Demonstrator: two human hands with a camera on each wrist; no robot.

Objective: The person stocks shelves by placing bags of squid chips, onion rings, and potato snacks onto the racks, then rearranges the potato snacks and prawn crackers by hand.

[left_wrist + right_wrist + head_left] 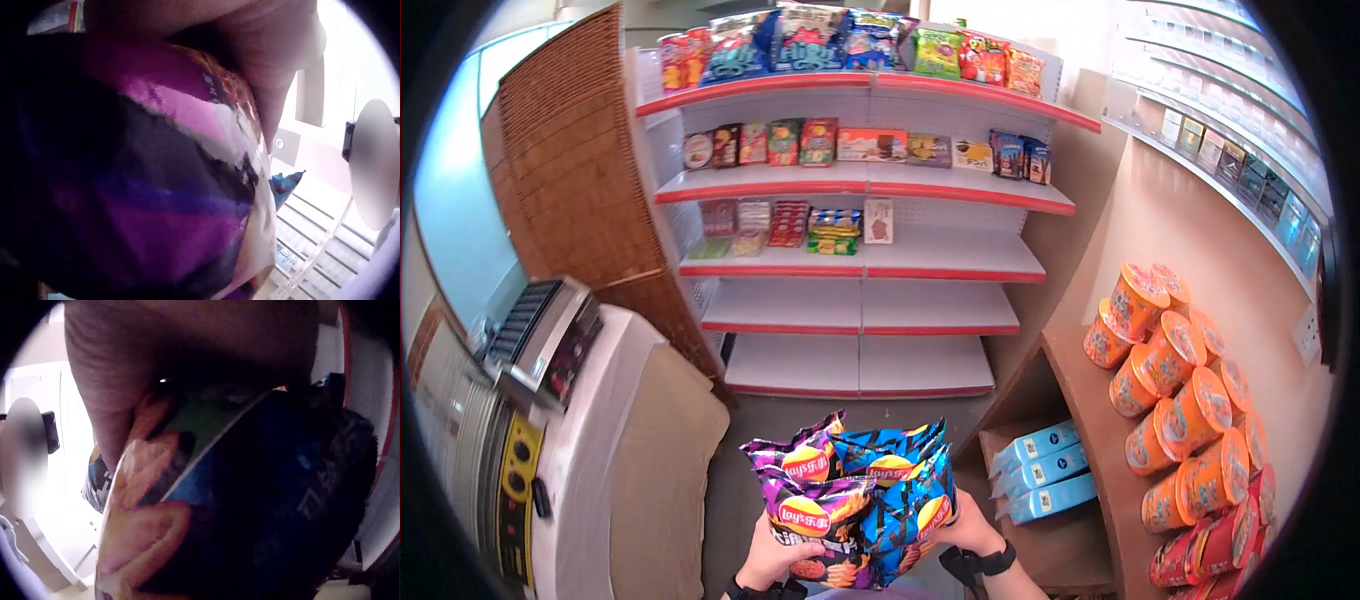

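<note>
Both hands hold a cluster of Lay's chip bags in front of the body, low in the head view. On the left side, the left hand [776, 552] grips a purple chip bag [820, 500], its thumb across the front. The right hand [972, 526] grips a blue chip bag [905, 525] from the right, its fingers partly hidden by the bag. Behind these stand another purple bag [792, 457] and another blue bag [875, 447]. In the left wrist view the purple bag [169, 162] lies against the palm; the right wrist view shows the blue bag [269, 487] close up.
Ahead stands a shelf unit [862, 326] with red-edged shelves; snack bags [810, 40] and boxes [872, 145] fill upper levels. At right, orange noodle cups [1195, 410] sit on a brown cabinet [1090, 400] holding blue boxes [1045, 470]. A covered table [655, 470] bears a roller grill [550, 335] at left.
</note>
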